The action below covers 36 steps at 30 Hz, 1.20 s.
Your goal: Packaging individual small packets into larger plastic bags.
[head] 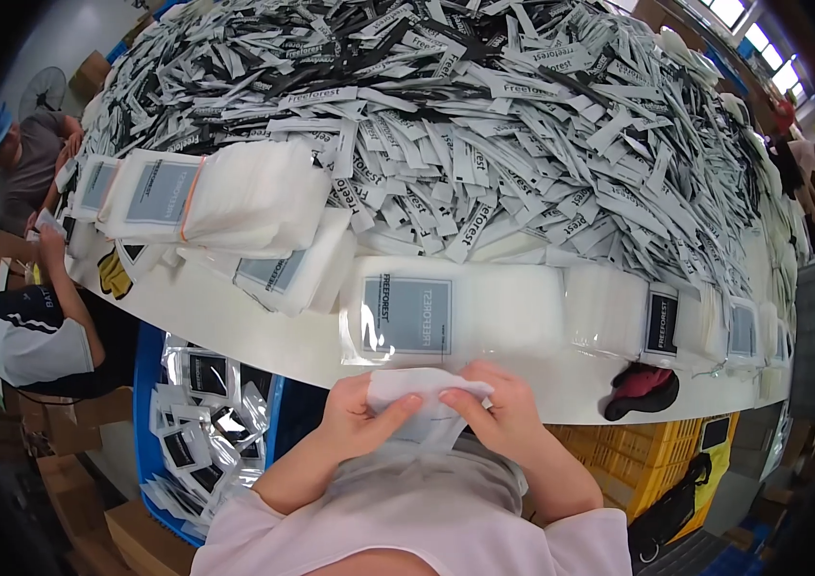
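My left hand [358, 416] grips one side of a whitish, translucent plastic pouch [418, 389], with the thumb lying across its front. On the opposite side my right hand [500, 412] pinches the pouch's upper edge between thumb and fingers. The pouch hangs in front of my shirt, just off the table's near edge; I cannot tell whether anything is inside. Directly beyond my hands lies a stack of flat printed plastic pouches [407, 313] with grey panels. Farther back, a large heap of narrow black and white printed sachets [479, 155] spreads over the white table [285, 349].
More pouch bundles [217, 198] sit left, one rubber-banded; others [605, 309] line the right edge near a dark-and-red item [641, 392]. A blue bin [145, 432] holds filled-looking packets [209, 421]. A yellow crate [616, 461] stands right. Two people [37, 338] sit left.
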Available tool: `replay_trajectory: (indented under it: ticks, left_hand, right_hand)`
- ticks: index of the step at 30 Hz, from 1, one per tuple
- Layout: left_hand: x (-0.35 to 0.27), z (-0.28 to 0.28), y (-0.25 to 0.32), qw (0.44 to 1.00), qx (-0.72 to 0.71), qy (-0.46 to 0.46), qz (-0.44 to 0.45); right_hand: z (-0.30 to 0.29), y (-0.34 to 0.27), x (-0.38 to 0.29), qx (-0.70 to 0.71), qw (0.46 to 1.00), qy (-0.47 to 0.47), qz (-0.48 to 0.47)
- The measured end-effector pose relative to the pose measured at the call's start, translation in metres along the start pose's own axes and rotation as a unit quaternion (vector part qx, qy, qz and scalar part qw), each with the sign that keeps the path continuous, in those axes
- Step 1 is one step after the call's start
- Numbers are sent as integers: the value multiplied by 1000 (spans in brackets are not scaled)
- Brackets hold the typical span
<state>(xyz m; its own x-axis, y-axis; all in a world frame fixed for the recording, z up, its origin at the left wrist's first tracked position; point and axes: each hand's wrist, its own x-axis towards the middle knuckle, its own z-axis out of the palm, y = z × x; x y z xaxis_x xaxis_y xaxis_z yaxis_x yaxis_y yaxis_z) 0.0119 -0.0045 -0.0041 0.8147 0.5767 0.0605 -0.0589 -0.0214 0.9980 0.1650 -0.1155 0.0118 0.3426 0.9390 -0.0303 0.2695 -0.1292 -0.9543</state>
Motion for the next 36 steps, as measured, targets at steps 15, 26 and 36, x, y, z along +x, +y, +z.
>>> replay_trajectory:
  ticks: [15,26,36]
  left_hand:
    - [-107,-172,36,900,340,79,-260]
    - [-54,-96,10,967,182,-3,-179]
    - [52,10,-44,863,458,-128,170]
  right_hand:
    - [-62,46,139,-514,810,17,-282]
    - [-74,-11,251,-348,900,107,-240]
    - [-65,17,292,-514,846,36,-138]
